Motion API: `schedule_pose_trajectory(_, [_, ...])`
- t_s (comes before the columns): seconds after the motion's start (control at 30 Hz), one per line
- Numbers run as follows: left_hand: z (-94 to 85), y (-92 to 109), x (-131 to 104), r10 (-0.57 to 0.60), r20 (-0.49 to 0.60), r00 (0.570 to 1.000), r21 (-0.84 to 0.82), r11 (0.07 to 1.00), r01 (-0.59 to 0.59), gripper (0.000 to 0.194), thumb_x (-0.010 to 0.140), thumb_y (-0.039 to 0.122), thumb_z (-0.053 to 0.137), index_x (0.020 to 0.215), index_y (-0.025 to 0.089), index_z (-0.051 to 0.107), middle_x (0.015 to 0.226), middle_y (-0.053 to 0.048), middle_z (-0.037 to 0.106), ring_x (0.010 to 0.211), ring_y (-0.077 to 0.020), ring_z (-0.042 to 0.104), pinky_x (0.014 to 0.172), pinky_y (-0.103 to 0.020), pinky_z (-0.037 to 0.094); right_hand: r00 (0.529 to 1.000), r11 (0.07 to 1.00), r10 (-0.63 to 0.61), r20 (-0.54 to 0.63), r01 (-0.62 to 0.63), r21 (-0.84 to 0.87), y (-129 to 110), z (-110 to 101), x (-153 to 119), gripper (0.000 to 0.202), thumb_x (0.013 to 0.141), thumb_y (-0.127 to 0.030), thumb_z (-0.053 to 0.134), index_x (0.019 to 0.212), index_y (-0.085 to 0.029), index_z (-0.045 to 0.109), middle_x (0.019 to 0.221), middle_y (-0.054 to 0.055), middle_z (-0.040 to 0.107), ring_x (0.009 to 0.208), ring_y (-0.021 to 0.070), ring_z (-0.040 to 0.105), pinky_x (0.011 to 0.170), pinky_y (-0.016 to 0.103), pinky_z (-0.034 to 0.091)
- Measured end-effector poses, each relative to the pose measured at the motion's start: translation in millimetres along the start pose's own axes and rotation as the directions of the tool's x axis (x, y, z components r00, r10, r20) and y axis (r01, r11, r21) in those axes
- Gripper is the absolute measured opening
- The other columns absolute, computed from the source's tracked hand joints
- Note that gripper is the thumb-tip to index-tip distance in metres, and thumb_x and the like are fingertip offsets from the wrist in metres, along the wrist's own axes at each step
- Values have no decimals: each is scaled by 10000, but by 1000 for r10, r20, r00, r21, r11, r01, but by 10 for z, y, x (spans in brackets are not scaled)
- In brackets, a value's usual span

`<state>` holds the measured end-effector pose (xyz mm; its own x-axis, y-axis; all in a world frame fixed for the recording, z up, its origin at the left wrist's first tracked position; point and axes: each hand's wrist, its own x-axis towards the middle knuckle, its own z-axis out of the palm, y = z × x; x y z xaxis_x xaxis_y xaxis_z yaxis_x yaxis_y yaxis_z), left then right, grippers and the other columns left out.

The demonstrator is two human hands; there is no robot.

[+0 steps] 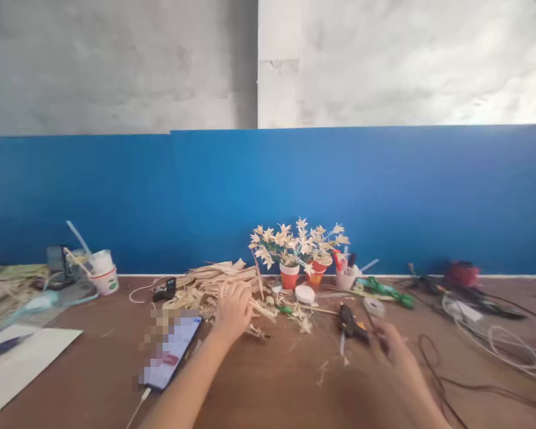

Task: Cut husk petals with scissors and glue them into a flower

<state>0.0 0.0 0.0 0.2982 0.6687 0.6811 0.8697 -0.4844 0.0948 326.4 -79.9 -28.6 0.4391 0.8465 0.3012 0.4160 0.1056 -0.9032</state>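
Note:
My left hand (233,307) lies on a heap of dry, pale husk strips (205,292), its fingers slightly apart and their tips partly lost among the strips. Smeared by motion, my right hand (390,342) is over the table on the right, with a dark, slim tool (379,333) in its fingers; its exact kind is unclear. Just left of that hand lies a black glue gun (352,325). Behind, pale star-shaped flowers (295,241) stand in red and white cups (289,277). Loose pale petals (304,323) lie in front of them.
A phone (174,351) on a white cable lies left of my left arm. A white roll of tape (374,307), a white round lid (304,294) and green material (390,292) lie near the cups. Cables (495,351) sprawl at right; a white bucket (105,277) stands at left.

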Motion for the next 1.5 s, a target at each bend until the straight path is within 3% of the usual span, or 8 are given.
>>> schedule_pose_trajectory(0.13, [54,197,-177,98,-56,994,-78,992,-102,177,699,100,502,787,217,601,1012,-54,648,1060,-237,510,1050,-494,166,964,994,-6,264,-22,103,-197,687,-99,328,651,-500,592,738,-187,554,589,-17,521,512,122,455,481,229,343])
schedule_pose_trajectory(0.37, [84,342,-371,-17,-230,973,-138,990,-16,140,729,121,509,753,210,615,1146,-79,604,1160,-272,450,1055,-518,174,652,850,85,754,-442,287,-536,1299,-268,396,551,-393,737,820,-147,583,486,-71,478,394,44,339,403,184,214])
schedule_pose_trajectory(0.57, [53,373,-375,-262,-200,944,-384,908,170,141,759,167,500,811,201,627,1058,-109,603,1062,-274,502,937,-461,348,848,912,11,530,-226,343,-557,1431,-326,271,636,-410,651,695,-162,559,496,-46,481,444,86,400,448,213,314])
schedule_pose_trajectory(0.67, [172,416,-354,-533,147,834,-671,566,479,206,742,378,574,691,179,569,659,-31,600,656,-185,571,634,-299,464,903,944,-127,411,-17,329,-610,1432,-350,220,717,-379,590,755,-163,574,631,9,569,559,132,484,524,238,378])
schedule_pose_trajectory(0.87, [307,470,-404,-389,660,643,-722,-93,685,365,598,487,698,633,150,562,411,63,476,301,-36,333,332,-163,228,914,913,-197,356,39,407,-482,1517,-371,202,721,-361,605,761,-165,583,692,23,591,644,153,528,606,257,418])
schedule_pose_trajectory(1.1, [91,471,-443,-272,750,603,-660,-243,711,351,612,347,729,870,127,641,712,-46,692,595,-97,627,521,-147,451,849,760,22,528,-358,543,-260,1578,-287,433,552,-481,727,769,-164,528,450,-97,411,325,31,282,356,183,220])
schedule_pose_trajectory(1.23, [147,491,-446,-252,754,607,-645,-109,756,422,594,373,729,916,118,635,595,-35,681,442,-103,586,420,-166,424,832,788,9,555,-347,508,-310,1551,-330,394,562,-449,729,744,-158,537,452,-88,435,330,36,314,354,181,232])
schedule_pose_trajectory(1.5, [148,493,-431,-576,612,541,-749,-202,632,313,641,401,685,744,126,575,491,7,614,368,-85,530,342,-153,375,818,780,82,569,-408,474,-361,1438,-346,390,673,-474,593,843,-128,649,688,16,614,468,78,452,475,219,358])
